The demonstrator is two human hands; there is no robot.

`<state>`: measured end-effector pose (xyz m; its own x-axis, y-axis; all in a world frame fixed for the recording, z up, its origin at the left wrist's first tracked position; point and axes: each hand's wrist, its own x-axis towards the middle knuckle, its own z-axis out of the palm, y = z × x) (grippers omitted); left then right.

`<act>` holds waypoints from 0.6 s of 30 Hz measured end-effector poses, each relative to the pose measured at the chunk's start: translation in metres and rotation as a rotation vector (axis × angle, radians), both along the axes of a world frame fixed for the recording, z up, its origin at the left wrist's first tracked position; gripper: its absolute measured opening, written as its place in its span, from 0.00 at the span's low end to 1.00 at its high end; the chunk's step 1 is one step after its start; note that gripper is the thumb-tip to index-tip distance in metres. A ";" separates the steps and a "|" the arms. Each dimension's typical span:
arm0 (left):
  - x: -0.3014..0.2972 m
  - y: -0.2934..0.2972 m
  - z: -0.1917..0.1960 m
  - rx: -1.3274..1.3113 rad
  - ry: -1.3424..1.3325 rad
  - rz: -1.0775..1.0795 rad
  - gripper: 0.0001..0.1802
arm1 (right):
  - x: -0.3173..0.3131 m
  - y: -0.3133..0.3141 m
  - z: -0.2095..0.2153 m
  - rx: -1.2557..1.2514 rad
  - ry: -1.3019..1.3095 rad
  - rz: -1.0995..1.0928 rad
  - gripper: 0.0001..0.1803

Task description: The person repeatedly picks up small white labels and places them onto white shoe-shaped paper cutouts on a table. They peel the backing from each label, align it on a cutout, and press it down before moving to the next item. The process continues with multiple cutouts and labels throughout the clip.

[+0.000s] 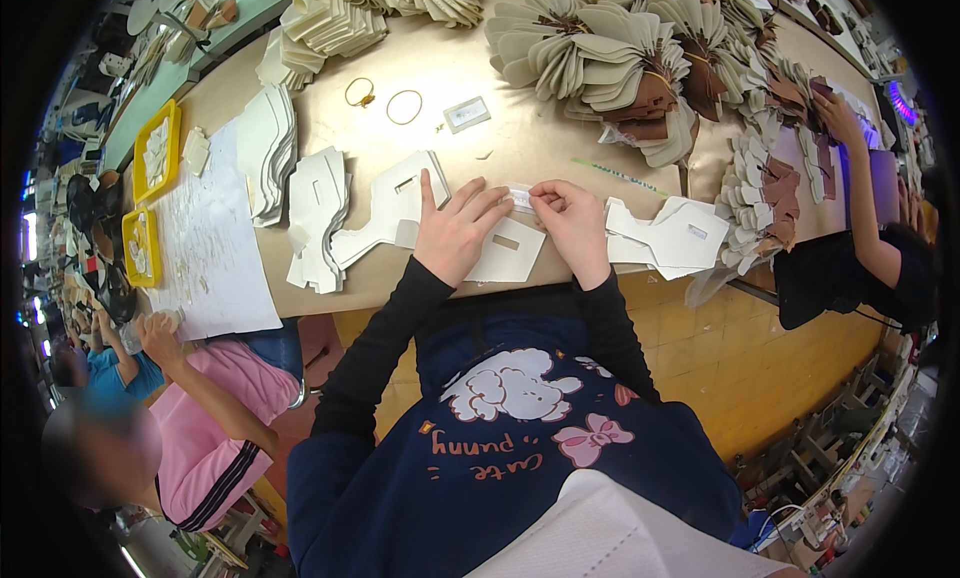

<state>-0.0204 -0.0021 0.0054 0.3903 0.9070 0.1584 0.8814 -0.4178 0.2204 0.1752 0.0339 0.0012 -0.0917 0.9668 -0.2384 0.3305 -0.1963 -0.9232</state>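
My left hand (452, 236) lies with fingers spread over white shoe upper pieces. Its fingertips reach to a small pale label (519, 199). At the label's other end, my right hand (573, 224) has thumb and finger pinched together on its edge. Below the label is a white cut piece (513, 258) with a rectangular slot. A second slotted white piece (388, 200) extends left from under my left hand. To the right of my right hand, overlapping white upper pieces (665, 236) rest near the table edge, one bearing a small grey patch.
Stacks of white pieces (320, 203) stand at left, with yellow trays (142, 248) beyond. Rubber bands (404, 107) and a small label packet (466, 114) lie further back. Bundled white and brown pieces (610, 53) crowd the back right. Co-workers sit on both sides.
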 end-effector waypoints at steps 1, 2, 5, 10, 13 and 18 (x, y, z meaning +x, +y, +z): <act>0.000 0.000 0.001 0.003 0.008 0.002 0.22 | 0.000 0.000 0.000 0.000 -0.003 0.001 0.07; 0.000 0.000 0.001 0.002 0.010 0.002 0.22 | 0.000 0.000 0.000 0.001 -0.006 0.002 0.07; 0.001 0.000 0.003 0.009 0.011 0.005 0.20 | 0.000 -0.001 -0.001 0.005 -0.011 0.003 0.08; 0.003 0.000 0.006 0.003 0.022 0.017 0.20 | 0.000 -0.001 -0.002 0.033 -0.028 0.010 0.08; 0.004 0.000 0.006 0.000 0.025 0.022 0.21 | -0.001 -0.001 -0.003 0.035 -0.044 0.004 0.08; 0.004 0.000 0.008 -0.018 0.025 0.027 0.21 | -0.002 -0.002 -0.003 0.100 -0.087 0.007 0.07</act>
<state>-0.0163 -0.0017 0.0131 0.3697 0.9197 0.1326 0.8974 -0.3904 0.2058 0.1729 0.0318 -0.0019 -0.0813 0.9857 -0.1479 0.4115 -0.1020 -0.9057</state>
